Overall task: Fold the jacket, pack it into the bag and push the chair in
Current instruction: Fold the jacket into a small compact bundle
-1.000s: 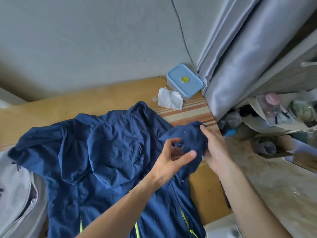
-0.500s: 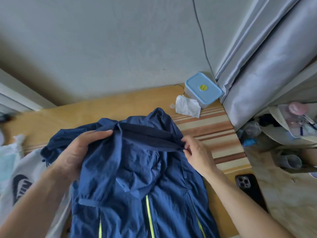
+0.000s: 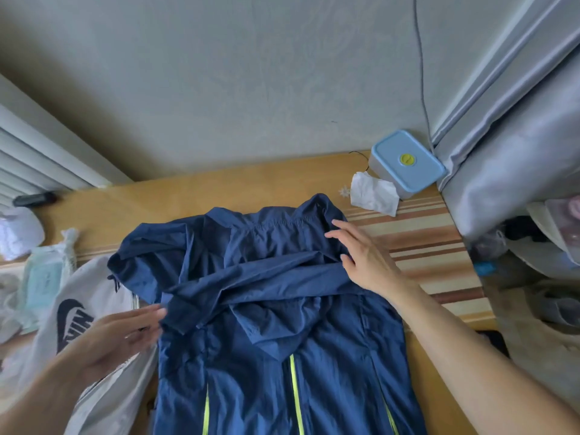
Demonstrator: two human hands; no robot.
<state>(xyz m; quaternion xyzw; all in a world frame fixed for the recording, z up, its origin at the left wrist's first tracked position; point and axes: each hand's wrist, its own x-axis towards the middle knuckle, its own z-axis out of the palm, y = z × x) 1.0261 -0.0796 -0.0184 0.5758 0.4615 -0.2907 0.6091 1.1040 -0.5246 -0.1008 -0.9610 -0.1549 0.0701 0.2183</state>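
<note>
A navy blue jacket [image 3: 282,324] with yellow-green zips lies spread on the wooden table [image 3: 188,196]. One sleeve is folded across the chest from right to left. My right hand [image 3: 364,259] lies flat, fingers apart, on the jacket's right shoulder. My left hand [image 3: 122,334] is at the sleeve's cuff end on the left, fingers loosely spread and touching the fabric; I see no grip on it. A white bag with a dark logo [image 3: 78,315] lies under my left hand beside the jacket. No chair is in view.
A blue-lidded box [image 3: 406,163] and a crumpled white tissue [image 3: 373,193] sit at the table's back right, by a grey curtain [image 3: 518,152]. A striped cloth [image 3: 433,246] covers the right side. Packets and a white cap [image 3: 18,233] lie far left. Clutter stands right of the table.
The right sleeve was lifted, drawn across the chest to the left and laid down. Both hands have let go of it and now rest with fingers apart on the jacket.
</note>
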